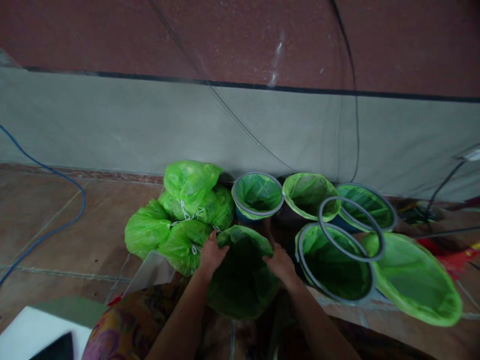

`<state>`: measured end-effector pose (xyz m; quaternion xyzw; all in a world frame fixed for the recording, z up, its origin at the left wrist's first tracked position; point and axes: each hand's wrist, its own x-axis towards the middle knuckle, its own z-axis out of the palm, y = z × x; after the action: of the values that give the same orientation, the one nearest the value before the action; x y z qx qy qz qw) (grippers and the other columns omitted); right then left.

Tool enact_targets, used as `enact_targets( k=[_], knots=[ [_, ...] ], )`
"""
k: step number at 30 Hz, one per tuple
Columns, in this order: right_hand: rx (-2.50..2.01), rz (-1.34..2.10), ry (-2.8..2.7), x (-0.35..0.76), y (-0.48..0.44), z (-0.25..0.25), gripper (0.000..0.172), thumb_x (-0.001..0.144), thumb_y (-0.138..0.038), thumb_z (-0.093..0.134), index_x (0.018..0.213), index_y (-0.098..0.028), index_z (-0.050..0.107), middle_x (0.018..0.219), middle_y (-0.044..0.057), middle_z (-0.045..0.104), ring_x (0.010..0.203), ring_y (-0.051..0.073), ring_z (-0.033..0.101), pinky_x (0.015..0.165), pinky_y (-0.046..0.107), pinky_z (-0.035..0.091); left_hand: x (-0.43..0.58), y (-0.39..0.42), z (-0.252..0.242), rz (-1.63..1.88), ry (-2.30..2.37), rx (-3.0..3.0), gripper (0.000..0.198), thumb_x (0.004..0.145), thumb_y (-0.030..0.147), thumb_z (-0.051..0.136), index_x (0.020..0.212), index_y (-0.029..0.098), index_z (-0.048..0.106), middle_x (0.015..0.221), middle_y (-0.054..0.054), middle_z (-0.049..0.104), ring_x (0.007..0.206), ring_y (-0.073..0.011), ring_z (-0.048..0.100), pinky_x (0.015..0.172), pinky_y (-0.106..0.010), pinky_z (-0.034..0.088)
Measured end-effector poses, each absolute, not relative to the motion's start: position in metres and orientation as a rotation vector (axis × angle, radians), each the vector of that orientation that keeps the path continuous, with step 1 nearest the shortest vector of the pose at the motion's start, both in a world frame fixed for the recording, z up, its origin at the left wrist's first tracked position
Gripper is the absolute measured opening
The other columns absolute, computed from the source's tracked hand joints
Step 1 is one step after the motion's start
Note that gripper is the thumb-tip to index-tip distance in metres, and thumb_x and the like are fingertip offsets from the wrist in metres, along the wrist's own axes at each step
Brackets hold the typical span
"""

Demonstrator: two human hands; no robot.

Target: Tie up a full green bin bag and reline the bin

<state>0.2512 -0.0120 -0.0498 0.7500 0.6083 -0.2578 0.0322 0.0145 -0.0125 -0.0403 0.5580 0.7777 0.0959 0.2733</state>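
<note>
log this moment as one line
left hand: gripping green liner rim | right hand: gripping opposite side | tied bags: piled left | grey ring: over lined bins

Tied bags (189, 182) lie left of an open bag (243, 272). Three bins (258, 215) stand far, before the wall (150, 120).

Green everywhere I look: at the person's eleven o'clock the bags (189, 182) are bright lime with white ties (195, 248), and at twelve the liner (243, 285) deepens from a yellow-green rim to murky dark green. The ring (367, 258) at one is plain grey. Ahead, the wall (131, 120) is maroon over pale grey, split by a dark stripe (318, 90). At ten, a blue cable (84, 200) crosses brown tiles (48, 250) gridded with paler lines. The person's clothes (116, 320) swirl purple and yellow.
</note>
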Motion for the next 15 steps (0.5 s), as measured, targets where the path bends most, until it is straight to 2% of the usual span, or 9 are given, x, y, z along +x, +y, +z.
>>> enact_targets(
  k=[2, 4, 6, 9, 13, 15],
  knots=[
    [2.384, -0.717, 1.972, 0.245, 0.003, -0.042, 0.056, 0.084, -0.035, 0.056, 0.131, -0.007, 0.047, 0.122, 0.021, 0.059, 0.109, 0.031, 0.059, 0.088, 0.037, 0.044, 0.013, -0.010, -0.039, 0.332, 2.137, 1.492, 0.063, 0.082, 0.040, 0.058, 0.136, 0.013, 0.041, 0.133, -0.014, 0.057, 0.121, -0.0223, 0.054, 0.097, -0.028, 0.041],
    [2.392, -0.695, 2.162, 0.233, 0.027, -0.036, 0.047, 0.090, -0.031, 0.046, 0.132, -0.009, 0.049, 0.127, 0.018, 0.058, 0.115, 0.026, 0.056, 0.096, 0.033, 0.040, 0.014, -0.001, -0.035, 0.311, 2.193, 1.482, 0.051, 0.089, 0.044, 0.047, 0.131, 0.016, 0.049, 0.130, -0.013, 0.060, 0.119, -0.0223, 0.056, 0.095, -0.029, 0.042],
    [2.313, -0.745, 2.309, 0.219, 0.050, -0.035, 0.041, 0.094, -0.030, 0.039, 0.128, -0.013, 0.054, 0.125, 0.013, 0.061, 0.116, 0.022, 0.056, 0.098, 0.029, 0.038, 0.017, 0.012, -0.031, 0.252, 2.233, 1.473, 0.046, 0.094, 0.044, 0.035, 0.124, 0.018, 0.057, 0.123, -0.012, 0.065, 0.113, -0.0231, 0.059, 0.092, -0.030, 0.044],
    [2.098, -0.863, 2.369, 0.199, 0.070, -0.040, 0.038, 0.098, -0.032, 0.033, 0.119, -0.019, 0.061, 0.117, 0.009, 0.067, 0.109, 0.019, 0.060, 0.094, 0.027, 0.040, 0.023, 0.032, -0.030, 0.188, 2.231, 1.486, 0.051, 0.096, 0.041, 0.024, 0.110, 0.017, 0.067, 0.110, -0.015, 0.070, 0.103, -0.0256, 0.065, 0.086, -0.034, 0.046],
    [1.924, -0.894, 2.378, 0.193, 0.068, -0.053, 0.041, 0.099, -0.037, 0.029, 0.108, -0.021, 0.066, 0.110, 0.008, 0.070, 0.102, 0.020, 0.063, 0.087, 0.028, 0.042, 0.022, 0.040, -0.040, 0.122, 2.105, 1.586, 0.047, 0.095, 0.042, 0.032, 0.097, 0.019, 0.072, 0.101, -0.012, 0.073, 0.096, -0.0240, 0.067, 0.081, -0.030, 0.047],
    [1.851, -0.906, 2.468, 0.199, 0.063, -0.058, 0.039, 0.099, -0.037, 0.031, 0.110, -0.021, 0.065, 0.110, 0.008, 0.070, 0.102, 0.019, 0.064, 0.086, 0.027, 0.042, 0.018, 0.034, -0.047, 0.108, 2.019, 1.653, 0.039, 0.093, 0.043, 0.039, 0.101, 0.023, 0.071, 0.104, -0.007, 0.073, 0.098, -0.0196, 0.066, 0.083, -0.025, 0.046]
  ],
)
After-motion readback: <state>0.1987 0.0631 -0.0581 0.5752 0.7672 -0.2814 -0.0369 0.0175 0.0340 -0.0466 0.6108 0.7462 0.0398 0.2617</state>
